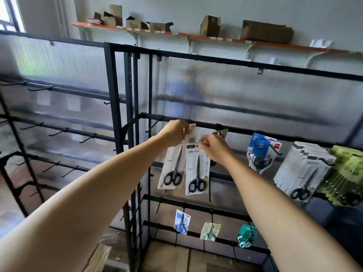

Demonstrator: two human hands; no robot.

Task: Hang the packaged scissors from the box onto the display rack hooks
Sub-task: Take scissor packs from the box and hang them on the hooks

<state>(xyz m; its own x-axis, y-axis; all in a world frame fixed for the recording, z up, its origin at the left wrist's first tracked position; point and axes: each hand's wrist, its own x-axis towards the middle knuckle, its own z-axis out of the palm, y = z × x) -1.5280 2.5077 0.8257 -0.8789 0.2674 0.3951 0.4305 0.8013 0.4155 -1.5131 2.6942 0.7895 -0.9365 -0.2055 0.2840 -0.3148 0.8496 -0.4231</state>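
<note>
Head view: both hands were up at the rack (255, 132). The left hand (173, 132) pinched one scissors pack (172, 167) by its top; the right hand (213, 149) pinched another pack (197, 169). Both looked light, stiff, best held near the hang-hole. Fingers hid the holes and the hook.

Up top you've got a white wall shelf (196, 39) with an orange front edge, and a bunch of torn-open cardboard boxes (266, 32) are scattered along it. Far left there's a window (10, 14) letting in daylight. Behind everything runs a ribbed, frosted plastic panel (235, 89), so whatever's past it is just a blur. Down near your feet you can see a brown wood-look floor (167, 258), plus some flat cardboard (102, 256) lying at the bottom left.
</note>
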